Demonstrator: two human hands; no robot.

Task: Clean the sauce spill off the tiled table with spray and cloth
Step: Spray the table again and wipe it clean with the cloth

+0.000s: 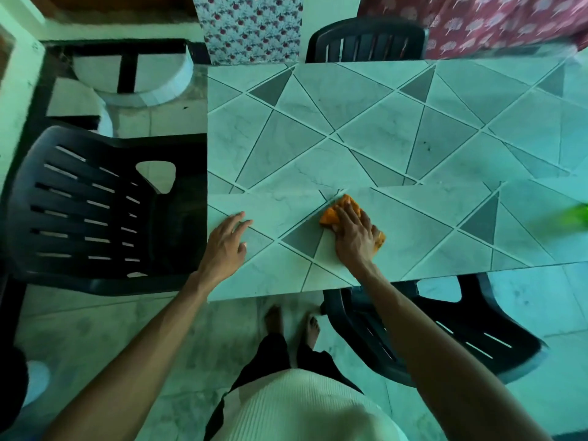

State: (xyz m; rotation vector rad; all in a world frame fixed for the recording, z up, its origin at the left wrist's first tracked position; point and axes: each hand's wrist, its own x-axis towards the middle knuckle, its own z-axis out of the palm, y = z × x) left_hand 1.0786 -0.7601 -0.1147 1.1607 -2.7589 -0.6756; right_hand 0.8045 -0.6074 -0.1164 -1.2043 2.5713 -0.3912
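Head view, looking down on a tiled surface [397, 128] with pale triangular tiles, a few darker grey ones and light grout lines. Right hand [353, 237] lies palm-down on an orange cloth [331, 216], fingers straight and close together, pressing it flat to the tiles. The cloth sits near the front edge of the surface, left of centre, at a crossing of grout lines. It shows beyond the fingertips and at the outer side of the hand, and the rest is covered. Whether sauce lies under it cannot be told. Left hand [227, 241] rests on the surface close to its left front corner, fingers spread and straight, holding nothing, well apart from the cloth. A few small dark specks [424, 143] sit on a tile farther back, right of centre. At the far right edge of the frame, a green shape [580, 214] on the surface, too blurred to name. Three black plastic chairs: one [95, 211] at the left end, one [445, 338] tucked under the near side to the right of the person, one [366, 39] at the far side. Bare feet [292, 323] stand on a pale tiled floor [159, 345] just short of the surface edge. Floral fabric [248, 27] hangs beyond the far left corner, red patterned fabric [493, 23] beyond the far right.
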